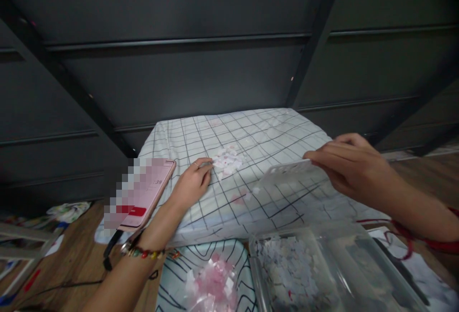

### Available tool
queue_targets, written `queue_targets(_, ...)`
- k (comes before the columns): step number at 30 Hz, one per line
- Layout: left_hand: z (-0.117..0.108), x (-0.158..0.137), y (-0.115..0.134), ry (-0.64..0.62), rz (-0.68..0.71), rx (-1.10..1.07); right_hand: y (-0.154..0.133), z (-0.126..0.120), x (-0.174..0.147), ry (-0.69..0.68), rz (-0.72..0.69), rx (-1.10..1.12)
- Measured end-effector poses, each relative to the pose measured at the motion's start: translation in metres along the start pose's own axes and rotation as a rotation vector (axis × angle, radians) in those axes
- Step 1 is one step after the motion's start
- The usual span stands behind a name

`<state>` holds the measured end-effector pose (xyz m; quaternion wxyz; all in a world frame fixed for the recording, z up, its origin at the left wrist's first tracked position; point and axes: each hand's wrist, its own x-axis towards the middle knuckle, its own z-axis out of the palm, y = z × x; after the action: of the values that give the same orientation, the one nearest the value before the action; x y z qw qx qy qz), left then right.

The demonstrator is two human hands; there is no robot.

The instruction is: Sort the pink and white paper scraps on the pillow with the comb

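Observation:
My left hand [192, 181] rests on a white grid-patterned cloth [272, 135], its fingertips touching a small pile of white and pink paper scraps [228, 161]. A ring sits on one finger and a beaded bracelet on the wrist. My right hand [346, 163] holds the edge of a thin clear plastic lid [287, 174], lifted above the cloth. Below it stands an open clear plastic box [324, 274] with many small paper pieces inside.
A pink phone [148, 196] lies at the cloth's left edge, screen lit. A bag of pink scraps [213, 283] sits on a striped cushion near me. Dark panelled wall behind; wooden floor with a cable and clutter at left.

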<state>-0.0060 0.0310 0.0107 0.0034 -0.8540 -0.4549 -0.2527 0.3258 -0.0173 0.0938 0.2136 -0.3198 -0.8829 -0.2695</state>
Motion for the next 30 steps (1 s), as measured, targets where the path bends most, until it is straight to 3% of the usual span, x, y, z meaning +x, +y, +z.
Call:
queue_targets(6, 0.001, 0.001, 0.0, 0.009, 0.022, -0.017, -0.004, -0.007, -0.002, 0.067, 0.015, 0.007)
queue_targets(12, 0.001, 0.0, -0.002, 0.017, 0.027, -0.016, -0.008, 0.002, 0.004, 0.006, 0.006, 0.039)
queue_targets(18, 0.002, 0.001, 0.0, 0.013, 0.024, -0.004, -0.003, -0.007, -0.009, 0.034, -0.034, 0.008)
queue_targets(24, 0.001, 0.001, -0.001, -0.001, 0.02, -0.004, -0.024, -0.009, 0.021, 0.109, -0.151, 0.034)
queue_targets(30, 0.001, 0.0, -0.001, 0.029, 0.02, -0.01, -0.026, -0.003, 0.03, 0.094, -0.056, 0.088)
